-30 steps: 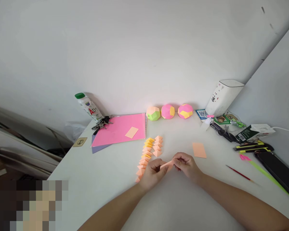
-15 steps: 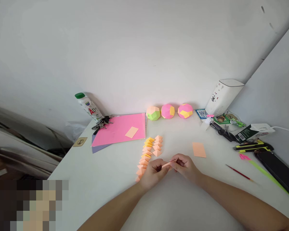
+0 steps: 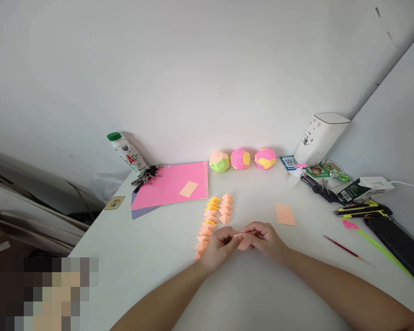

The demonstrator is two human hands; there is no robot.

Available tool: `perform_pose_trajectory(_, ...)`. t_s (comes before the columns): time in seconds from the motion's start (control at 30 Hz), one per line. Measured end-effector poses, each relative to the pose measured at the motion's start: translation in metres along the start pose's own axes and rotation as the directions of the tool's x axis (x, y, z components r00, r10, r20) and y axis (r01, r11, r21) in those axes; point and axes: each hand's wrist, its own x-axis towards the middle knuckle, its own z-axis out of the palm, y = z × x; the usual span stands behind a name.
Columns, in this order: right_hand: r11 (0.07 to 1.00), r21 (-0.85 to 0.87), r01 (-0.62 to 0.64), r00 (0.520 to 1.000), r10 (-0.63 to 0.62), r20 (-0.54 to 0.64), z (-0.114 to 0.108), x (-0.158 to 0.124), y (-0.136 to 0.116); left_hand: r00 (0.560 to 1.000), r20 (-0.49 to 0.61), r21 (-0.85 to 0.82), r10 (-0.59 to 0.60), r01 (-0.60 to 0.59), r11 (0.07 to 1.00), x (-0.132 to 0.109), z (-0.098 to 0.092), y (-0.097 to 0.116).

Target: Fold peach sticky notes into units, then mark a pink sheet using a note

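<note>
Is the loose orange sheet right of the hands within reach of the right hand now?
Probably yes: the orange sheet lies flat just beyond the right hand, with nothing between them. That hand is busy, though, pinching the small folded paper with the left hand.

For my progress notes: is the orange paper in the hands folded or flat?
Folded: the orange paper shows a creased edge between left hand and right hand.

Pretty much all you see of the person is two arms: left hand (image 3: 219,248) with its forearm running off the frame around 7 o'clock, right hand (image 3: 267,239) around 5 o'clock. Both bare, fingertips to frame edge.
</note>
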Motion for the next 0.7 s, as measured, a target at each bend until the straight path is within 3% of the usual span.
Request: perform_pose_trajectory(0.7,0.999,0.010,-0.043,0.999,0.043,0.014,-0.0017,0.0006,-0.0015,0.999,0.033,0.164,0.037,-0.042,0.986,-0.0013,-0.0013,0.0043)
